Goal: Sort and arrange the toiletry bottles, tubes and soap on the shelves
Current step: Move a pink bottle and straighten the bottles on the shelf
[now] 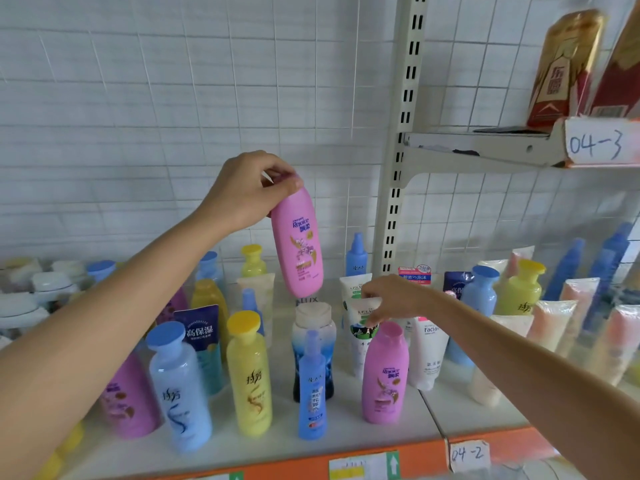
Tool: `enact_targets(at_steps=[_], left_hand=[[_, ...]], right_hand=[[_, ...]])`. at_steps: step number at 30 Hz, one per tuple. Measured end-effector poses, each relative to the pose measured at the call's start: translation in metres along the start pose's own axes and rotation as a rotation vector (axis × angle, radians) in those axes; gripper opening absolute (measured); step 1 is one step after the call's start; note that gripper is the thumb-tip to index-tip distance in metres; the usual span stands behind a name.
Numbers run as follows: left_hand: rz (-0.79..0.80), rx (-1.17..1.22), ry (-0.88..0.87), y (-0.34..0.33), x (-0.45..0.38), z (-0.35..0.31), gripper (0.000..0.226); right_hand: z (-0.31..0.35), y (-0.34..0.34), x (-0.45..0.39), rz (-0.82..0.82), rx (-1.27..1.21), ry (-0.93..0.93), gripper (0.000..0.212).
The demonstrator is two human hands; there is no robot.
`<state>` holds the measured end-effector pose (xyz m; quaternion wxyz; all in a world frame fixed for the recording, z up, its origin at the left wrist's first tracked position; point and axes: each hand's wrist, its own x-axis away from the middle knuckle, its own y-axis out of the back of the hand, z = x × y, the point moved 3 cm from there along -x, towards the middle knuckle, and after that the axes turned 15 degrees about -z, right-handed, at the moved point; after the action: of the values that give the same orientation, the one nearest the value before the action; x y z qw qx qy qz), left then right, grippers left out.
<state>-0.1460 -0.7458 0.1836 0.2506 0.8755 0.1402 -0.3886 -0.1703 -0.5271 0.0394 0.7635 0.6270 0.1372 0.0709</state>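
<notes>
My left hand [247,190] grips the cap of a pink Rejoice bottle [298,244] and holds it tilted in the air above the shelf [346,441]. My right hand [394,299] reaches down among the standing items, fingers pinched on the top of a white and green tube [362,336], just above a second pink Rejoice bottle [385,375]. In front stand a light blue bottle [180,389], a yellow bottle [250,375], a small blue spray bottle [311,386] and a dark blue and white bottle [313,336].
More bottles and upright tubes [554,327] crowd the shelf to the right and back. White tubs [45,289] sit at far left. A slotted upright post [398,150] carries an upper shelf [485,147] labelled 04-3 holding red and gold boxes [564,67].
</notes>
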Motion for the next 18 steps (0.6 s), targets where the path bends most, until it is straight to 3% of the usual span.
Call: enact_targets(at_steps=[13, 18], left_hand=[[0.044, -0.114, -0.099, -0.018, 0.006, -0.011, 0.018], [0.06, -0.168, -0.143, -0.019, 0.006, -0.021, 0.022]], right_hand=[[0.004, 0.018, -0.002, -0.048, -0.021, 0.047, 0.034], [0.018, 0.063, 0.005, -0.247, -0.366, 0.077, 0.043]])
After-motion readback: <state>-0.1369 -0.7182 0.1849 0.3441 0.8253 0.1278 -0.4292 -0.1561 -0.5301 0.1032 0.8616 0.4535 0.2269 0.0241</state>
